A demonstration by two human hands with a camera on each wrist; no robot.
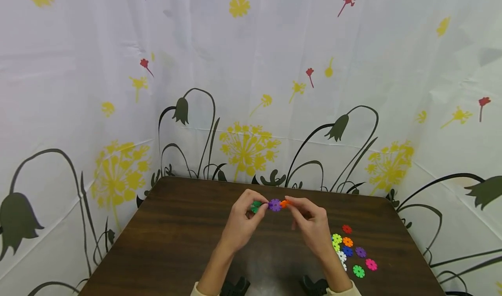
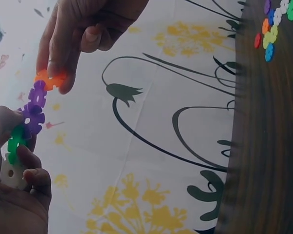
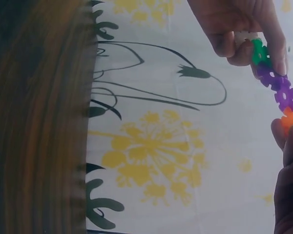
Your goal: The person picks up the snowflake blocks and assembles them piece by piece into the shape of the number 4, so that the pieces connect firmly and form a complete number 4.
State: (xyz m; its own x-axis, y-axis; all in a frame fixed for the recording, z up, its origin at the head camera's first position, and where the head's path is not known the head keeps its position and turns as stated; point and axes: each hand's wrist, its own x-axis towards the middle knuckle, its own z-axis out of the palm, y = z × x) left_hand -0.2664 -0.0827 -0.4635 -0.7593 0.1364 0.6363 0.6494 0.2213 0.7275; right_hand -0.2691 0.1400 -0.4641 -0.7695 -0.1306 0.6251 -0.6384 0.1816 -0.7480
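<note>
A short chain of notched interlocking discs is held up over the table between both hands. It runs from a white disc [image 2: 12,174] through a green disc [image 2: 15,142] and two purple discs [image 1: 275,205] to an orange disc [image 3: 292,119]. My left hand [image 1: 242,219] pinches the chain where green meets purple, its other fingers curled by the white disc. With thumb and fingertips, my right hand [image 1: 311,226] pinches the orange disc, which joins the outer purple one edge to edge.
Several loose discs lie on the brown table [image 1: 176,243] to the right of my right hand, among them a red disc [image 1: 347,229], a pink disc [image 1: 371,264] and a green disc [image 1: 358,271]. A white curtain [image 1: 251,69] with printed flowers hangs behind the table.
</note>
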